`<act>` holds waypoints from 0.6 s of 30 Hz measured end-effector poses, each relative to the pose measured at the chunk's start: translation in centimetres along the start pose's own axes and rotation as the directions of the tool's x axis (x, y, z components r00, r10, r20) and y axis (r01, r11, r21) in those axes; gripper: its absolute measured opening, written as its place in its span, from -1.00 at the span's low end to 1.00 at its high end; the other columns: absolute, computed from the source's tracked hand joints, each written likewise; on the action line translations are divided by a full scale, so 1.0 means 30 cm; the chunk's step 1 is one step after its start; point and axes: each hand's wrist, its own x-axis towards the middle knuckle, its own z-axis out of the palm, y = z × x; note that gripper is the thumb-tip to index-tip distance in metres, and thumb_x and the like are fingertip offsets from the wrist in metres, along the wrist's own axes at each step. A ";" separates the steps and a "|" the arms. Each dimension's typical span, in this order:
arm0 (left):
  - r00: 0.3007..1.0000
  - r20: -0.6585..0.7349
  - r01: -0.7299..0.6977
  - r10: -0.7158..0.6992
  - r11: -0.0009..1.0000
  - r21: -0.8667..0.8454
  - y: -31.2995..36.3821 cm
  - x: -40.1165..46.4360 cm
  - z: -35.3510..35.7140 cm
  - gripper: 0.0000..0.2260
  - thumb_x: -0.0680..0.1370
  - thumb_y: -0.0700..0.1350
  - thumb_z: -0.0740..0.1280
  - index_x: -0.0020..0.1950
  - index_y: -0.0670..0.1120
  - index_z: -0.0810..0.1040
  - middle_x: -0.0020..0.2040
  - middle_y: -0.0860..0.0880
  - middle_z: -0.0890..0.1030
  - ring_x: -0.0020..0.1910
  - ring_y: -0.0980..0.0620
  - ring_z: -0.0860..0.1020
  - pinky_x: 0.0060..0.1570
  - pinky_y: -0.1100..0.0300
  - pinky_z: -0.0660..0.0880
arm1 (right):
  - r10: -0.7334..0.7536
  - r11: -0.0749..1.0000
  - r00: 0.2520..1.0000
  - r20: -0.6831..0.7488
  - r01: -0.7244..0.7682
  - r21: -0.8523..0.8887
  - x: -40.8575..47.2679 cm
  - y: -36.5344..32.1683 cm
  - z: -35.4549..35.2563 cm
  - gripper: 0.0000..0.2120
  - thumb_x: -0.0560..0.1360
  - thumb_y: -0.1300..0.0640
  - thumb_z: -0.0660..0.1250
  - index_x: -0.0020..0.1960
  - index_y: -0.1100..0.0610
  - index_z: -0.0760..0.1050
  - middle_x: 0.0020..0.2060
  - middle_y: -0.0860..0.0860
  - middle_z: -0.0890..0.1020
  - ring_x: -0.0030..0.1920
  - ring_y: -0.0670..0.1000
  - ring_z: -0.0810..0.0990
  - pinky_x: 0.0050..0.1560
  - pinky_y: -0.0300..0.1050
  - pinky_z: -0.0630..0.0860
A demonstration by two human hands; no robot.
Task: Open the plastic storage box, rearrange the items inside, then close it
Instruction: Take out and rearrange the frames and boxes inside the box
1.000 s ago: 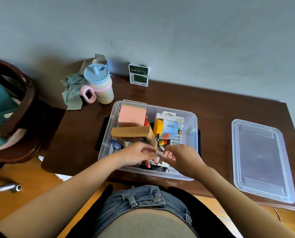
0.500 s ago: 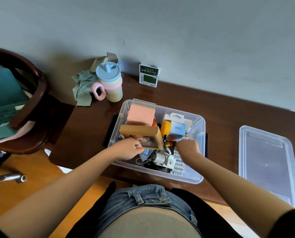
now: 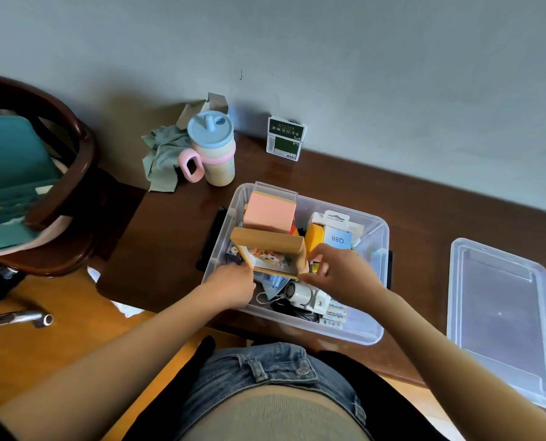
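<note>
Both hands, left (image 3: 232, 283) and right (image 3: 341, 275), apparently grip wooden frame (image 3: 270, 249) inside storage box (image 3: 354, 329).

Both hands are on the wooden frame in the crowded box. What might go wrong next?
1. The wooden frame, held by the left hand and right hand, stands above the storage box rim; left so, the lid may not close.
2. Shifting it could topple the pink block behind it.

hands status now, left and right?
Left hand: gripping the left end of the wooden box.
Right hand: gripping the wooden box's right end.
</note>
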 end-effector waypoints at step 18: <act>0.941 0.320 0.201 -0.110 0.942 -0.270 0.052 0.057 0.008 -0.66 0.60 -0.32 0.01 -0.38 -0.10 0.17 -0.39 -0.07 0.20 -0.43 0.05 0.13 -0.44 0.21 0.08 | -0.128 0.989 0.945 -0.303 0.146 0.038 0.050 -0.010 -0.019 -0.74 0.45 -0.13 0.37 -0.15 0.08 0.54 -0.50 -0.13 0.40 -0.40 -0.02 0.42 -0.41 -0.14 0.36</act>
